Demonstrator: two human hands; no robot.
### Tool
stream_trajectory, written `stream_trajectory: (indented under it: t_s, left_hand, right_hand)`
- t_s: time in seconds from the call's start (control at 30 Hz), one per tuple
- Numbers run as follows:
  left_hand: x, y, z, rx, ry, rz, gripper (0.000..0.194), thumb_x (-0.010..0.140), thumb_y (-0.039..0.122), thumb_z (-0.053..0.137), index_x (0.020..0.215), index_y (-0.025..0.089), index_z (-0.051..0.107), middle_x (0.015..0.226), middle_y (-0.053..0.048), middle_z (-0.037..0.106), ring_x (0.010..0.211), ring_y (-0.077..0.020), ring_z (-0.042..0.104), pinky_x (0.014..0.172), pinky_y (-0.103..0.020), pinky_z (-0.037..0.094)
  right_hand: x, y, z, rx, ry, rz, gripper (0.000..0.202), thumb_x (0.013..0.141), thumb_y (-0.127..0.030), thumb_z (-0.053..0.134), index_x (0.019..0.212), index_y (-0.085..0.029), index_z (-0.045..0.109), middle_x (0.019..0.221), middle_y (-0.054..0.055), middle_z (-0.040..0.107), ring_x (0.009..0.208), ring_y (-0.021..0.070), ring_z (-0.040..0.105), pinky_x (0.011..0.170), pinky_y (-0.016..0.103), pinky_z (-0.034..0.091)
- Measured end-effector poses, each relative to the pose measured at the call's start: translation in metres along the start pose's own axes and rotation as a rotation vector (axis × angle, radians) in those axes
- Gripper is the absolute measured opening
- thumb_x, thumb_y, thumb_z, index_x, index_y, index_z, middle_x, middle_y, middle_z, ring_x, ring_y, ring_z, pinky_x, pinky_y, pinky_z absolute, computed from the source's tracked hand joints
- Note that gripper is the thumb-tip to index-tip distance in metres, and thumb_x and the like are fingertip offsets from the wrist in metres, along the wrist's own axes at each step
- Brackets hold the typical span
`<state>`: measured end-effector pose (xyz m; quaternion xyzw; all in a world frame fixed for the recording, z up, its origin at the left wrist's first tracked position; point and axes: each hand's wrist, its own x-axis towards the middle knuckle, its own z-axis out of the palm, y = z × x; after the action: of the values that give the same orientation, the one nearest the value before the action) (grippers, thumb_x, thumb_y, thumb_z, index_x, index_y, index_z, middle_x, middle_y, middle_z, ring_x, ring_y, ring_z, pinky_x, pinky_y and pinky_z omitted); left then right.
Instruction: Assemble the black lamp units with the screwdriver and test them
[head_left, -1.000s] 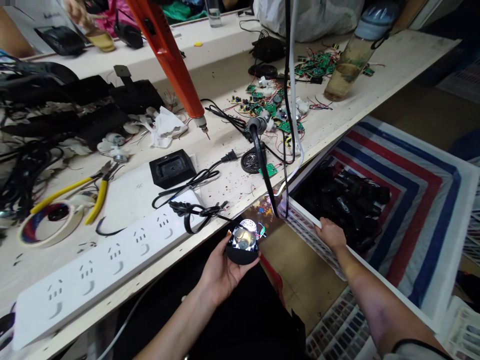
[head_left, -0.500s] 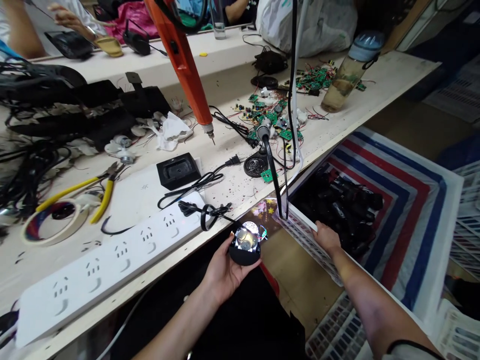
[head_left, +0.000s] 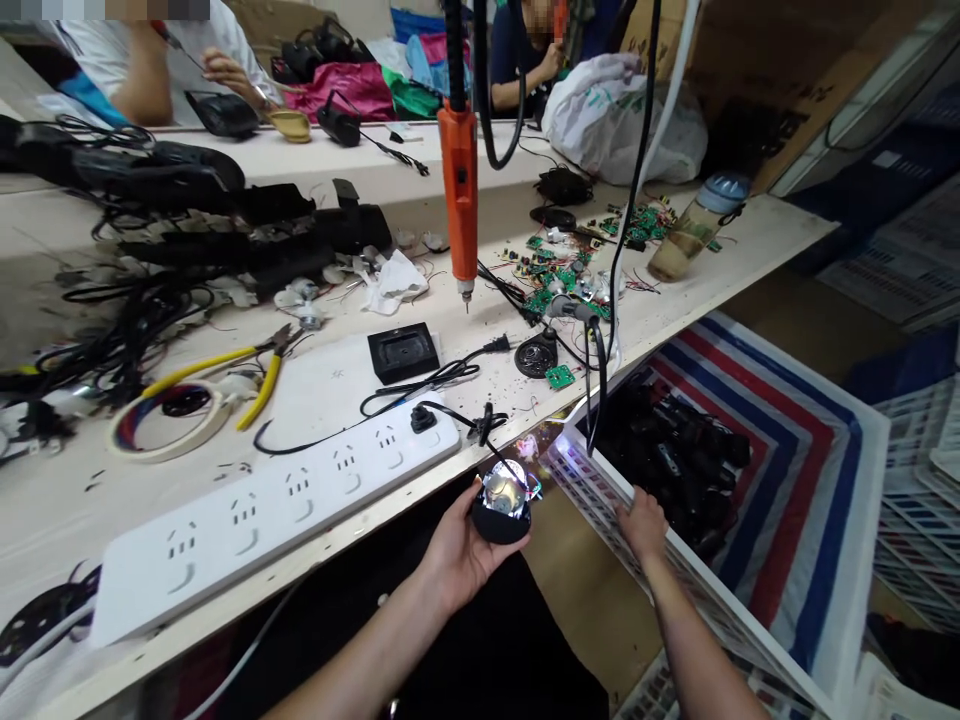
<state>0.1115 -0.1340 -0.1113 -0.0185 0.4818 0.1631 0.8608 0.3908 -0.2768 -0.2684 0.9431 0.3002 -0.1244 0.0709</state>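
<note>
In my left hand [head_left: 459,560] rests a round black lamp-like device [head_left: 501,522], its open top glowing white and showing a clear dome and thin wires. A black cord [head_left: 454,415] runs from it, tied in a bundle, to a plug [head_left: 424,418] at the right end of the white power strip [head_left: 289,520]. Coloured light patches [head_left: 529,446] fall beside the device, by the bench edge. My right hand [head_left: 645,525] is closed over the near rim of a white crate [head_left: 701,570]. Inside the crate, several black parts [head_left: 686,465] lie on a striped sheet.
An orange electric screwdriver [head_left: 459,195] hangs above the bench. Pliers [head_left: 262,375], a tape roll [head_left: 169,425], a black tray-like block [head_left: 403,352], circuit boards [head_left: 561,377] and a bottle [head_left: 694,230] lie or stand there. Another person's hand [head_left: 229,75] works across the bench.
The view has shifted, so bench items appear farther right. The hanging screwdriver looks more upright. My left hand still holds the glowing device, and my right hand remains on the crate rim.
</note>
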Motion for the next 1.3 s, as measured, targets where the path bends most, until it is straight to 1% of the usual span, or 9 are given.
stream_trajectory:
  t_s: [0.13,0.27,0.4,0.57,0.7,0.87,1.1,1.2,1.3]
  left_hand:
    - [-0.003,0.001,-0.003,-0.018,-0.001,0.0,0.044,0.09,0.036,0.054,0.12,0.004,0.054,0.088,-0.015,0.071,0.073,-0.0249,0.071,0.069,-0.039,0.061]
    - [-0.01,0.004,-0.008,-0.013,-0.017,-0.017,0.045,0.09,0.037,0.053,0.119,0.004,0.055,0.089,-0.016,0.072,0.073,-0.025,0.071,0.067,-0.039,0.061]
    - [-0.018,0.008,-0.015,0.029,-0.053,-0.029,0.045,0.091,0.039,0.053,0.118,0.005,0.056,0.089,-0.016,0.072,0.072,-0.0243,0.07,0.065,-0.037,0.061]
    - [-0.027,0.009,-0.02,0.091,-0.081,-0.027,0.045,0.088,0.041,0.057,0.116,0.005,0.058,0.088,-0.016,0.073,0.071,-0.0244,0.07,0.065,-0.038,0.061]
    - [-0.032,0.006,-0.024,0.156,-0.095,-0.002,0.041,0.088,0.04,0.057,0.112,0.007,0.059,0.086,-0.013,0.073,0.069,-0.024,0.07,0.063,-0.038,0.061]
    - [-0.046,-0.002,-0.037,0.277,-0.123,0.107,0.032,0.086,0.037,0.06,0.102,0.01,0.063,0.083,-0.01,0.072,0.067,-0.022,0.068,0.06,-0.037,0.06]
    - [-0.092,-0.011,-0.064,0.31,-0.153,0.208,0.03,0.082,0.038,0.064,0.098,0.012,0.063,0.09,-0.012,0.071,0.073,-0.0231,0.067,0.062,-0.035,0.057]
    - [-0.112,-0.012,-0.067,0.292,-0.146,0.314,0.029,0.081,0.036,0.065,0.103,0.017,0.064,0.092,-0.009,0.071,0.077,-0.0215,0.067,0.066,-0.032,0.055]
    - [-0.131,-0.009,-0.066,0.305,-0.151,0.468,0.039,0.078,0.033,0.067,0.115,0.022,0.062,0.106,-0.006,0.07,0.089,-0.022,0.066,0.071,-0.029,0.052]
  right_hand:
    - [-0.003,0.003,-0.004,0.061,0.002,0.002,0.05,0.091,-0.031,0.051,0.135,-0.009,0.044,0.126,0.02,0.054,0.116,0.0305,0.053,0.093,0.04,0.043]
    - [-0.009,-0.001,-0.004,0.149,-0.02,-0.012,0.039,0.09,-0.028,0.057,0.125,-0.012,0.052,0.125,0.013,0.056,0.113,0.0254,0.055,0.096,0.044,0.043]
    - [-0.032,-0.02,0.009,0.285,-0.092,-0.105,0.022,0.091,-0.028,0.057,0.108,-0.014,0.061,0.11,0.007,0.064,0.101,0.0199,0.061,0.09,0.041,0.049]
    - [-0.073,-0.052,0.03,0.403,-0.163,-0.217,0.013,0.088,-0.021,0.061,0.099,-0.013,0.063,0.104,0.005,0.065,0.086,0.0155,0.063,0.084,0.036,0.051]
    - [-0.089,-0.062,0.034,0.44,-0.192,-0.292,0.008,0.085,-0.018,0.064,0.091,-0.012,0.063,0.098,0.004,0.065,0.086,0.0158,0.063,0.084,0.036,0.051]
    - [-0.088,-0.06,0.024,0.437,-0.196,-0.374,0.007,0.087,-0.021,0.062,0.087,-0.014,0.062,0.091,0.002,0.065,0.086,0.0158,0.062,0.082,0.036,0.051]
    - [-0.079,-0.067,0.008,0.521,-0.174,-0.496,0.011,0.083,-0.017,0.054,0.083,-0.016,0.065,0.09,0.008,0.065,0.08,0.018,0.065,0.078,0.028,0.048]
    - [-0.077,-0.077,0.001,0.569,-0.162,-0.566,0.018,0.082,-0.026,0.05,0.084,-0.018,0.066,0.091,0.008,0.066,0.082,0.0197,0.066,0.077,0.028,0.048]
    - [-0.078,-0.086,-0.004,0.593,-0.145,-0.624,0.022,0.08,-0.032,0.049,0.084,-0.019,0.066,0.089,0.008,0.066,0.078,0.0204,0.067,0.075,0.029,0.049]
